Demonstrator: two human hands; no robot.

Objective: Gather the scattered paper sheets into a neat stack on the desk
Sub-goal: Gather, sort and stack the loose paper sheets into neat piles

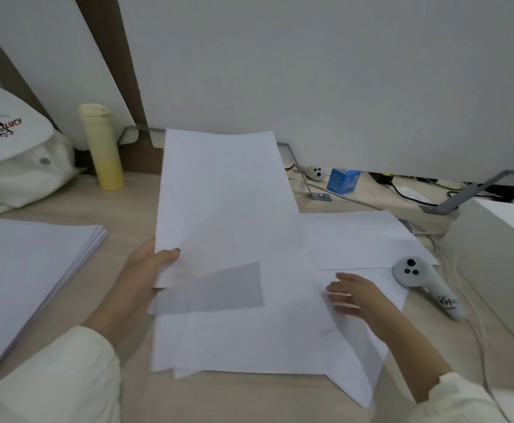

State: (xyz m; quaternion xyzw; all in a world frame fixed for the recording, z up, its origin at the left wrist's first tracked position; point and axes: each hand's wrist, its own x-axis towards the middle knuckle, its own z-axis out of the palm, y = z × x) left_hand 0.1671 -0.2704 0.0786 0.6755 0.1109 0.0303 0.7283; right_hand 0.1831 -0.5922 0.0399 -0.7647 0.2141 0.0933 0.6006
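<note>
L hand (145, 276) pinches lifted blank white sheet (225, 193); R hand (353, 294), fingers straight, on skewed pile (249, 340).

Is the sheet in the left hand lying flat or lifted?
Lifted: the left hand pinches its near edge, and the sheet rises above the pile, casting a shadow on it.

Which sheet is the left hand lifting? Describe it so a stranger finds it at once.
Start at the desk, at its middle, where loose sheets overlap. The left hand pinches one sheet by its near left edge. Unlike the flat ones around it, it stands tilted up toward the wall and casts a grey shadow.
</note>
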